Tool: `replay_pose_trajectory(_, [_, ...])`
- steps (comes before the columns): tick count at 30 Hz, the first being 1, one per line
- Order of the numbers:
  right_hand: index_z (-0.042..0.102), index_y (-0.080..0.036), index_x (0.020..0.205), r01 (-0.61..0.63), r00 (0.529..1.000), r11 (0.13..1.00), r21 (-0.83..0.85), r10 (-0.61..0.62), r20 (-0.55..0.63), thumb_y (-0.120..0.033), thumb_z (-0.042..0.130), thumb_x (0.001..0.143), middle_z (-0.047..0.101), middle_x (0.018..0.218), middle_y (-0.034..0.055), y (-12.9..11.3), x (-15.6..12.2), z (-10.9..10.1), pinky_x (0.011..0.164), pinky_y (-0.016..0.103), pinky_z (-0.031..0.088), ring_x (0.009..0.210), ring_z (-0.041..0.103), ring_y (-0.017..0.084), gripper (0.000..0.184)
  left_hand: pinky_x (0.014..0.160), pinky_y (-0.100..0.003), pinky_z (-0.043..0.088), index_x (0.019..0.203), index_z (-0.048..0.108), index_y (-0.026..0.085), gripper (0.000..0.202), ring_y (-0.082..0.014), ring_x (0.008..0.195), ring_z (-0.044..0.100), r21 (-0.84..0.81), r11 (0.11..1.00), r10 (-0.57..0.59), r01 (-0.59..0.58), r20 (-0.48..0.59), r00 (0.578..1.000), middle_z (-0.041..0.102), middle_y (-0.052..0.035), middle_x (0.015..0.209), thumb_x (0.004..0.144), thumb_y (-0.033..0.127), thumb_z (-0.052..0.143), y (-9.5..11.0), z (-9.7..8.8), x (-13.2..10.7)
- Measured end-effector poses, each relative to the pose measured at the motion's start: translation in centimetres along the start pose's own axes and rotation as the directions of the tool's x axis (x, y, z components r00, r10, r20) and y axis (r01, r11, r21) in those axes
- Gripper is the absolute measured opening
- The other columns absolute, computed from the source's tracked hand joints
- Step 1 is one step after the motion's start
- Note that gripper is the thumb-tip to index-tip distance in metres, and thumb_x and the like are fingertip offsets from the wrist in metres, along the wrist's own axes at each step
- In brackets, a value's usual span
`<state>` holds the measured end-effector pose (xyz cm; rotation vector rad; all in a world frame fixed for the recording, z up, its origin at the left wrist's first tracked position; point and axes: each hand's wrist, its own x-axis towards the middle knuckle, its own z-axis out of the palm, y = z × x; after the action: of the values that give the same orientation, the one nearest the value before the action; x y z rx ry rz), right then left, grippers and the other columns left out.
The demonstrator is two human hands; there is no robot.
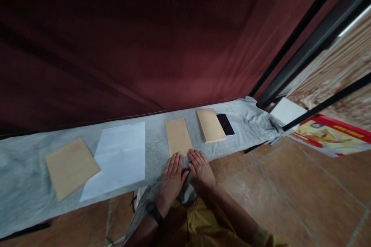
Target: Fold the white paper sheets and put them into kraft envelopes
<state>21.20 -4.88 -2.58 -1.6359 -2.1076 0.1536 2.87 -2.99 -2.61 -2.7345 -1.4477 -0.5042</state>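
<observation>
A brown paper envelope [177,134] lies on the cloth-covered bench in front of me. My left hand [172,175] rests with straight fingers at the envelope's near edge. At that same edge, a little to the right, the fingertips of my right hand [200,168] touch the paper. Both hands lie palm down with fingers stretched out, grasping nothing that I can see. Just right of the envelope sits a thick stack of brown envelopes [211,124]. Left of it is a large white paper sheet [120,160], its left side overlapped by another brown envelope [71,166].
A dark-screened phone or tablet [225,124] lies against the stack's right side. Grey cloth [246,123] covers the narrow bench, bunched at its right end. A dark red curtain [174,58] hangs behind. Black poles [290,61] and a red-yellow printed box [333,133] stand right.
</observation>
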Motion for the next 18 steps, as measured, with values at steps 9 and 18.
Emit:
replay_pose_trajectory(9, [0.052,-0.018,0.147,-0.057,0.997,0.995,0.082,0.061,-0.047,-0.024,0.041,0.104,0.057,0.148,0.0101,-0.1,0.2,-0.4,0.119,0.046,0.036,0.137,0.050,0.024,0.044,0.112,-0.046,0.045,0.134,0.061,0.015,0.043,-0.0266,0.132,0.058,-0.388,0.870,-0.334,0.303,-0.014,0.942,0.061,-0.0152,0.143,0.099,0.031,0.041,-1.6,-1.5,0.8])
replay_pose_trajectory(18, [0.064,-0.017,0.122,-0.440,0.894,0.898,-0.004,0.438,-0.092,-0.022,0.051,0.098,0.064,0.112,0.0159,-1.7,4.5,0.6,0.094,0.048,0.046,0.106,0.056,0.032,0.028,0.075,-0.036,0.055,0.104,0.066,0.019,0.032,-0.0233,0.075,0.071,-0.683,0.356,-0.638,0.637,0.321,0.700,0.073,-0.0026,0.078,0.074,0.031,0.064,-4.1,-1.5,6.1])
